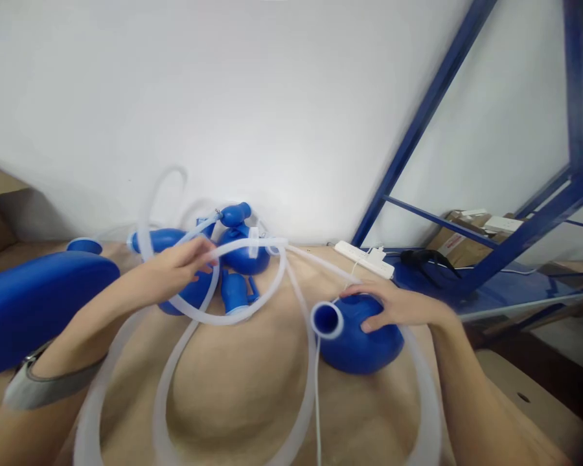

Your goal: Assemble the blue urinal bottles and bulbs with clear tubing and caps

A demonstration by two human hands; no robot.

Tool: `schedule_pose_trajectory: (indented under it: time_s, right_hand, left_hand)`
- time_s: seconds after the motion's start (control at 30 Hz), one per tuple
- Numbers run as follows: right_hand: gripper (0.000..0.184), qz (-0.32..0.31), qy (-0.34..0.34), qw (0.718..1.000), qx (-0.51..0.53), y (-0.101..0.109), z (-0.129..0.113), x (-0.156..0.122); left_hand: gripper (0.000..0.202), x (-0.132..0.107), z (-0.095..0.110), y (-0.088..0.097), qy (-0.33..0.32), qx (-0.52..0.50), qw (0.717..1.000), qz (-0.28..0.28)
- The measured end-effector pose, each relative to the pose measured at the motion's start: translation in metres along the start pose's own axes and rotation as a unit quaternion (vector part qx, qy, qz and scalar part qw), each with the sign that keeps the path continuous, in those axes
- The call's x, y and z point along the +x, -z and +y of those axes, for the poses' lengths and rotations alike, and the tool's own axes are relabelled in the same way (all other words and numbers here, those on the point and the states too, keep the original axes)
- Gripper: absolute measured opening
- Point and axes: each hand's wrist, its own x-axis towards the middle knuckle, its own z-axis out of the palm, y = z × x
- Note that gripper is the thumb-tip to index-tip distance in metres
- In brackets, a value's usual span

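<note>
My right hand [398,307] lies over a blue rubber bulb [359,340] with a white-rimmed round mouth [326,319], fingers wrapped on its top. My left hand [182,265] reaches to the far side of the wooden table [233,401] and pinches a translucent white tube [252,244]. That tube runs in long loops across the table and around both arms. Behind my left hand sits a cluster of several blue bulbs and fittings [238,259] joined to the tubing.
A large blue object [34,298] lies at the left edge beside a small blue cap [84,245]. A white power strip [364,257] and a black cable [425,259] lie at the back right. Blue metal shelf beams [515,239] with cardboard boxes rise on the right. A white wall stands behind.
</note>
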Motion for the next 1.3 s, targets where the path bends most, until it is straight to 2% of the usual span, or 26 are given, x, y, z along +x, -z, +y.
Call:
schedule_pose_trajectory:
  time_s: [0.1,0.23,0.3,0.4,0.47,0.57,0.67,0.77,0.9,1.03,1.17,1.3]
  right_hand:
    - [0.07,0.068,-0.021,0.997,-0.017,-0.009,-0.014,0.015]
    - [0.061,0.119,-0.049,0.991,-0.034,-0.018,-0.031,0.032]
    - [0.058,0.125,-0.033,0.991,-0.025,-0.021,-0.035,0.034]
    - [0.055,0.134,-0.003,0.991,-0.006,-0.024,-0.036,0.032]
    - [0.055,0.14,0.012,0.99,0.0,-0.024,-0.034,0.028]
    - [0.058,0.133,0.011,0.991,0.004,-0.021,-0.025,0.025]
    - [0.061,0.132,0.014,0.99,0.039,-0.017,-0.008,0.026]
    - [0.059,0.136,0.033,0.987,0.083,-0.018,0.011,0.029]
    - [0.053,0.129,0.062,0.978,0.155,-0.029,0.03,0.033]
    - [0.05,0.142,0.085,0.95,0.266,-0.045,0.05,0.037]
    - [0.05,0.168,0.095,0.917,0.348,-0.058,0.069,0.038]
    - [0.053,0.204,0.122,0.892,0.385,-0.072,0.081,0.036]
  left_hand:
    - [0.048,0.007,-0.004,0.001,0.024,-0.039,0.998,-0.042]
    - [0.055,0.003,0.012,-0.012,0.067,-0.041,0.993,-0.089]
    - [0.057,-0.001,0.022,-0.022,0.028,-0.017,0.995,-0.095]
    - [0.053,-0.002,0.029,-0.034,-0.071,0.02,0.99,-0.12]
    - [0.055,0.001,0.028,-0.037,-0.095,0.052,0.988,-0.108]
    - [0.058,0.006,0.02,-0.039,-0.097,0.086,0.99,-0.052]
    - [0.055,0.009,0.015,-0.044,-0.125,0.093,0.988,-0.026]
    - [0.05,0.01,0.017,-0.056,-0.149,0.096,0.983,-0.038]
    - [0.057,0.011,0.027,-0.073,-0.147,0.09,0.984,-0.051]
    - [0.057,0.017,0.042,-0.087,-0.176,0.088,0.974,-0.116]
    - [0.057,0.026,0.052,-0.095,-0.144,0.094,0.981,-0.086]
    - [0.047,0.034,0.051,-0.097,-0.148,0.031,0.981,-0.122]
